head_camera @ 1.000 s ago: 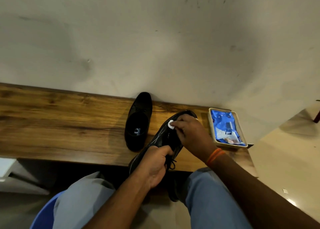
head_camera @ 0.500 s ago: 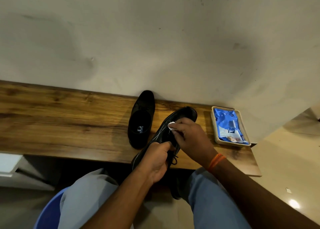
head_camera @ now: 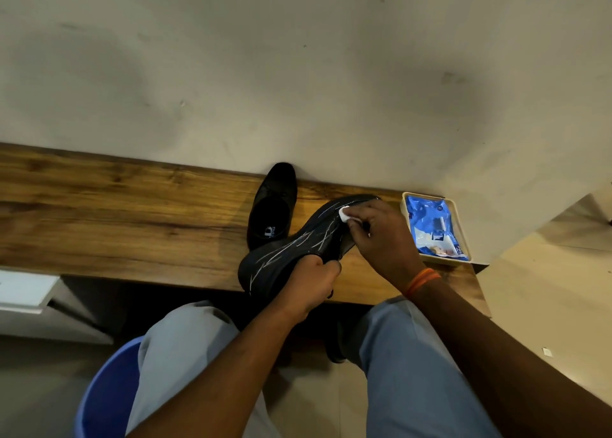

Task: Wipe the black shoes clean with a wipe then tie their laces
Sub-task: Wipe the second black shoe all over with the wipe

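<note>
My left hand (head_camera: 313, 280) grips one black shoe (head_camera: 291, 248) at its heel end and holds it tilted on its side over the wooden shelf, so the scuffed sole side with pale streaks faces me. My right hand (head_camera: 381, 235) pinches a small white wipe (head_camera: 345, 215) and presses it against the shoe near the toe. The other black shoe (head_camera: 273, 205) stands upright on the shelf to the left, toe against the wall, with its opening toward me. The held shoe's laces are hidden.
A wooden shelf (head_camera: 132, 219) runs along a grey wall (head_camera: 298, 73). At its right end a cream tray (head_camera: 458, 215) holds a blue wipes packet (head_camera: 430, 228). My knees in light blue trousers are below, beside a blue bucket (head_camera: 106, 394) at lower left.
The held shoe has been rolled onto its side, so the streaked sole side now faces me and the laces are out of sight. My right hand with the wipe slid toward the toe.
</note>
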